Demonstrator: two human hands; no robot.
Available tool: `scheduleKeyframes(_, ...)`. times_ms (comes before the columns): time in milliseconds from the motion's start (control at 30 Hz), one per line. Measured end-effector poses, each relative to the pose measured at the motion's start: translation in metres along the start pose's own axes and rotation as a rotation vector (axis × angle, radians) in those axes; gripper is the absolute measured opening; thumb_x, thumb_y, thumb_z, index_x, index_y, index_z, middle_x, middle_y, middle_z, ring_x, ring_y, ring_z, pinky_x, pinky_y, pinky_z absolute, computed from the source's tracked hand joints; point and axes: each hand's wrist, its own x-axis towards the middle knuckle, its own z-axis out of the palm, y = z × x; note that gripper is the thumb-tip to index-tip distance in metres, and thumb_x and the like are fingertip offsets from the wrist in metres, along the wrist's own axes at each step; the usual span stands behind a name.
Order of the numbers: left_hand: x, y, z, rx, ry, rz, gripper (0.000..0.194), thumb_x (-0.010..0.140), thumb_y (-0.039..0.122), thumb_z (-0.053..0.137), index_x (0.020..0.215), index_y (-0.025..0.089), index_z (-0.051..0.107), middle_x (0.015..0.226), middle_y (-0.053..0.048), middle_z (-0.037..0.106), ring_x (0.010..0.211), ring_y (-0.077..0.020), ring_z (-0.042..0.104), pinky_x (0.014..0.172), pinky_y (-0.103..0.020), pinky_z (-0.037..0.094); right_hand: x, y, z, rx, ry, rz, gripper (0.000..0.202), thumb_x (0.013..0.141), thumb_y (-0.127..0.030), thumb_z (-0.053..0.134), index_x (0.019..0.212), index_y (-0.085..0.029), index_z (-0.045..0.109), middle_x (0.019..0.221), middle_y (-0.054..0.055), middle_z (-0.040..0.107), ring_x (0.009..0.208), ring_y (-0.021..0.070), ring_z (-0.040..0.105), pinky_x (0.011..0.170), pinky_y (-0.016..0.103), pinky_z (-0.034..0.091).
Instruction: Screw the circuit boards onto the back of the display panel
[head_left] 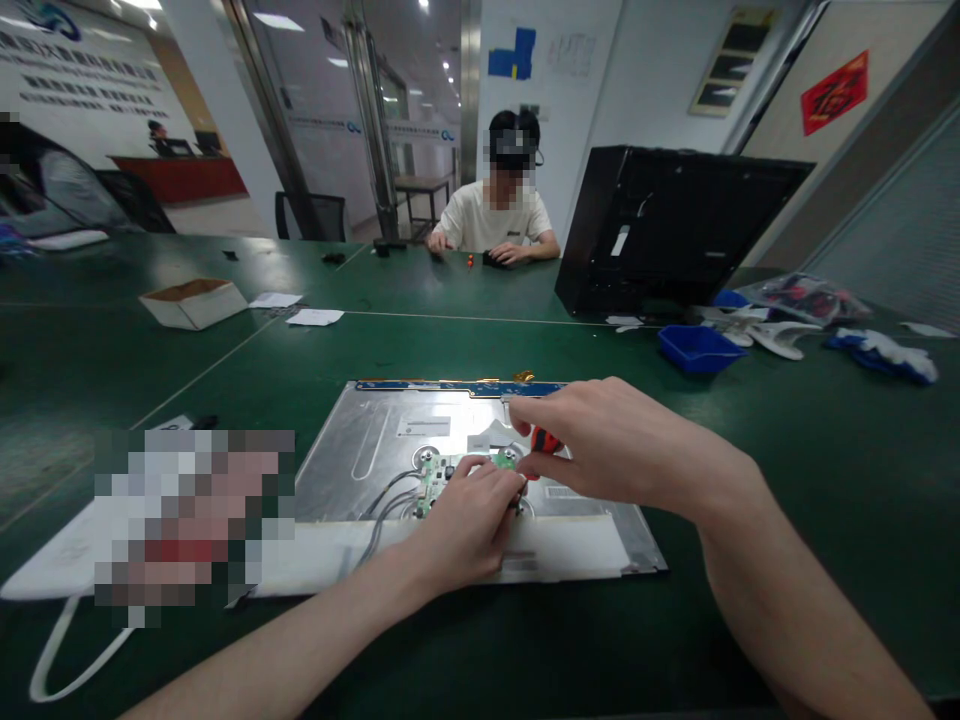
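A flat metal display panel lies back side up on the green table, with a blue circuit strip along its far edge. On its middle sits a green circuit board with grey cables running out to the left. My left hand rests on the board's right part, fingers bent and pressed together; what they hold, if anything, is hidden. My right hand is closed around a red and black screwdriver, held tilted above the board. The screwdriver's tip is hidden by my left fingers.
A black monitor stands at the back right, near a blue tray and gloves. A white box sits at the left. A white device with a cable lies left of the panel. A person sits across the table.
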Motion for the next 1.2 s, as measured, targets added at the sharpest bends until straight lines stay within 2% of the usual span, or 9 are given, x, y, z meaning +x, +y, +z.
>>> scheduleKeyframes(133, 0.0001, -0.0008, 0.0012, 0.000, 0.006, 0.001, 0.019, 0.076, 0.008, 0.047, 0.091, 0.020, 0.045, 0.089, -0.003, 0.060, 0.086, -0.0212, 0.056, 0.091, -0.039, 0.034, -0.0035, -0.0008, -0.0032, 0.092, -0.012, -0.071, 0.010, 0.082, -0.027, 0.053, 0.090, -0.024, 0.048, 0.086, -0.001, 0.063, 0.065, 0.0139, 0.051, 0.051, 0.026, 0.025)
scheduleKeyframes(267, -0.0006, -0.0010, 0.0018, 0.005, 0.006, -0.001, 0.017, 0.075, 0.008, 0.048, 0.086, 0.020, 0.043, 0.085, -0.003, 0.059, 0.083, -0.0206, 0.055, 0.090, -0.038, 0.034, -0.0026, -0.0008, -0.0019, 0.102, -0.009, -0.086, 0.012, 0.081, -0.022, 0.054, 0.091, -0.024, 0.047, 0.087, -0.001, 0.063, 0.065, 0.0138, 0.052, 0.050, 0.026, 0.025)
scheduleKeyframes(533, -0.0002, 0.0002, -0.0007, -0.014, -0.013, -0.005, 0.018, 0.076, 0.008, 0.048, 0.089, 0.020, 0.045, 0.089, -0.003, 0.060, 0.086, -0.0206, 0.056, 0.091, -0.040, 0.033, 0.0003, -0.0002, -0.0003, 0.002, -0.005, 0.007, 0.011, 0.084, -0.034, 0.053, 0.086, -0.024, 0.050, 0.075, -0.002, 0.063, 0.060, 0.0157, 0.053, 0.048, 0.027, 0.023)
scheduleKeyframes(667, -0.0003, -0.0012, 0.0015, -0.010, 0.001, 0.006, 0.019, 0.077, 0.008, 0.047, 0.092, 0.020, 0.045, 0.089, -0.003, 0.060, 0.087, -0.0207, 0.055, 0.092, -0.039, 0.033, -0.0031, -0.0013, -0.0033, 0.059, -0.016, -0.059, 0.010, 0.082, -0.028, 0.054, 0.089, -0.023, 0.050, 0.085, -0.001, 0.064, 0.065, 0.0147, 0.053, 0.050, 0.026, 0.025)
scheduleKeyframes(800, -0.0009, -0.0011, 0.0021, 0.000, 0.007, 0.007, 0.016, 0.077, 0.009, 0.047, 0.088, 0.020, 0.044, 0.086, -0.003, 0.059, 0.084, -0.0204, 0.055, 0.090, -0.038, 0.034, -0.0038, -0.0009, -0.0026, 0.075, -0.007, -0.090, 0.013, 0.081, -0.023, 0.054, 0.093, -0.023, 0.049, 0.087, -0.001, 0.064, 0.064, 0.0135, 0.052, 0.050, 0.026, 0.025)
scheduleKeyframes(933, -0.0006, -0.0001, 0.0004, -0.005, 0.005, 0.001, 0.016, 0.077, 0.008, 0.047, 0.087, 0.020, 0.045, 0.086, -0.003, 0.060, 0.083, -0.0201, 0.056, 0.090, -0.038, 0.034, -0.0007, -0.0003, -0.0003, 0.027, 0.009, -0.037, 0.011, 0.083, -0.025, 0.052, 0.094, -0.024, 0.050, 0.084, 0.000, 0.065, 0.064, 0.0149, 0.055, 0.050, 0.026, 0.024)
scheduleKeyframes(1033, -0.0002, -0.0002, 0.0000, -0.007, 0.003, -0.001, 0.015, 0.077, 0.009, 0.048, 0.086, 0.020, 0.046, 0.086, -0.003, 0.060, 0.083, -0.0202, 0.056, 0.091, -0.039, 0.034, 0.0012, -0.0006, -0.0005, -0.024, 0.014, 0.016, 0.013, 0.086, -0.033, 0.051, 0.094, -0.024, 0.052, 0.075, 0.000, 0.064, 0.061, 0.0160, 0.054, 0.050, 0.026, 0.023)
scheduleKeyframes(1100, -0.0002, -0.0005, 0.0006, -0.011, 0.002, 0.001, 0.016, 0.077, 0.009, 0.048, 0.088, 0.020, 0.047, 0.088, -0.003, 0.061, 0.086, -0.0208, 0.057, 0.092, -0.039, 0.034, 0.0009, -0.0013, -0.0018, -0.020, 0.005, 0.012, 0.015, 0.085, -0.036, 0.052, 0.093, -0.023, 0.053, 0.074, 0.000, 0.064, 0.060, 0.0162, 0.054, 0.050, 0.026, 0.024)
scheduleKeyframes(1200, -0.0004, -0.0012, 0.0023, -0.017, 0.010, 0.003, 0.020, 0.077, 0.008, 0.047, 0.092, 0.020, 0.047, 0.091, -0.004, 0.061, 0.089, -0.0215, 0.057, 0.092, -0.040, 0.034, -0.0020, -0.0027, -0.0046, 0.045, -0.013, -0.051, 0.012, 0.083, -0.030, 0.053, 0.091, -0.022, 0.051, 0.082, 0.001, 0.065, 0.064, 0.0152, 0.054, 0.051, 0.026, 0.026)
